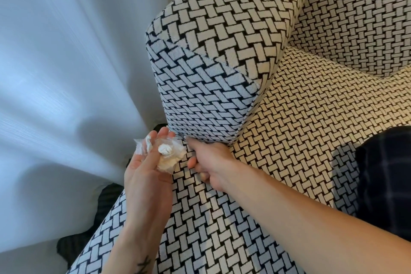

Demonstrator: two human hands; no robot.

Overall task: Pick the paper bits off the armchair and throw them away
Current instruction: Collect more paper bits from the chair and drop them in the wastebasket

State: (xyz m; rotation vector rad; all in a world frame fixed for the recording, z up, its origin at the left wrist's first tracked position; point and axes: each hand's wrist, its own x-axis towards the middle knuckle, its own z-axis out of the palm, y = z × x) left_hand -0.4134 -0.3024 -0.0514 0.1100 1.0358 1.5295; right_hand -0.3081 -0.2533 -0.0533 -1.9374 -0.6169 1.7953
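1. The paper bits (165, 150) are small crumpled wads, white and cream. With a crinkled clear wrapper (139, 147) they lie on the flat, upturned palm of the left hand (142, 173), just off the armrest's (211, 62) front corner.
2. The right hand (209, 162), fingers curled, touches the seam where armrest meets seat; whether it pinches anything cannot be told.
3. The armchair (289, 129) wears nubby cream-and-black basketweave fabric.
4. A sheer white curtain (66, 62) hangs beside it.

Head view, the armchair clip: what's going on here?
A person is clearing an armchair. The left hand, palm up, carries crumpled paper bits already collected and not yet thrown away. The right hand reaches to the seam where the armrest meets the seat; whether it pinches anything there is unclear.
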